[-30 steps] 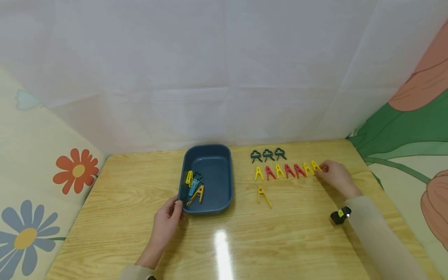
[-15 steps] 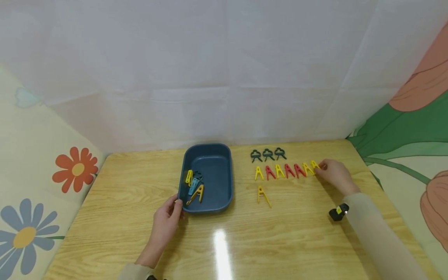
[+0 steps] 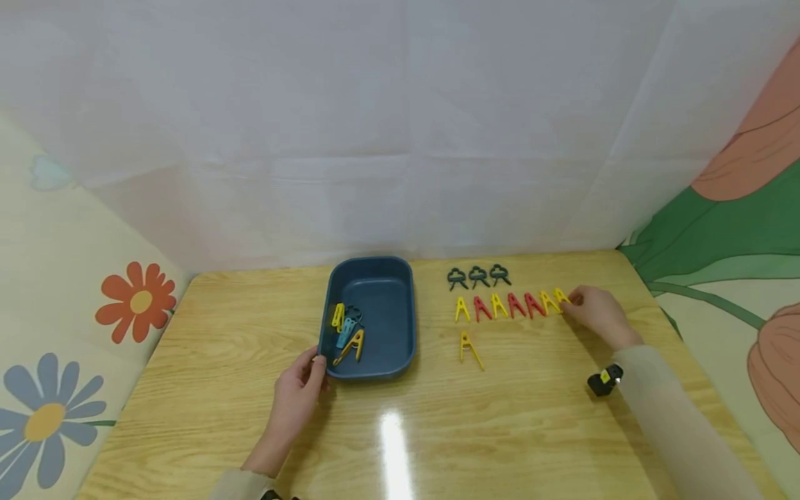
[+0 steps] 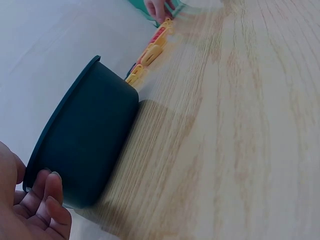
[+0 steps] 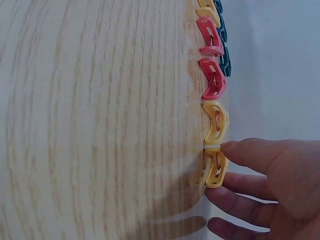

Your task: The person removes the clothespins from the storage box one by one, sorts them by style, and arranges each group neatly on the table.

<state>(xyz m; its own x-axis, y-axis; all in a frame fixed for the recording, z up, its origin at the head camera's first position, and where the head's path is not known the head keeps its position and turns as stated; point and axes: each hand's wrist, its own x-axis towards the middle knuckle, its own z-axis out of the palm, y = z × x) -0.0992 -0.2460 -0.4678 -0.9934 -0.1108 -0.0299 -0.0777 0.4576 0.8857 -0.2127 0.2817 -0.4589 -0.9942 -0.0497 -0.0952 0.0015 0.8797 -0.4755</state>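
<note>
My left hand (image 3: 296,392) grips the near left corner of a dark blue plastic bin (image 3: 384,373), thumb on the rim and fingers against the outer wall. Inside lie a blue clothespin (image 3: 345,333), a dark cloud-shaped clip (image 3: 354,314) and yellow ones. My right hand (image 3: 598,314) pinches the yellow clothespin (image 5: 216,170) at the right end of a row, thumb on one side and fingers on the other. The row holds several yellow and red clothespins (image 3: 481,309). Nearer the person, one orange-yellow clothespin (image 3: 469,347) lies alone with its legs spread.
Three dark green cloud-shaped clips (image 3: 478,276) lie in a line behind the clothespin row. The wooden table (image 3: 500,430) meets a white sheet (image 3: 350,153) at the back. Flower-printed panels (image 3: 69,278) flank both sides.
My right hand stays at the last yellow clothespin, which has shifted very slightly. The left hand, the bin and the other clips have not visibly moved.
</note>
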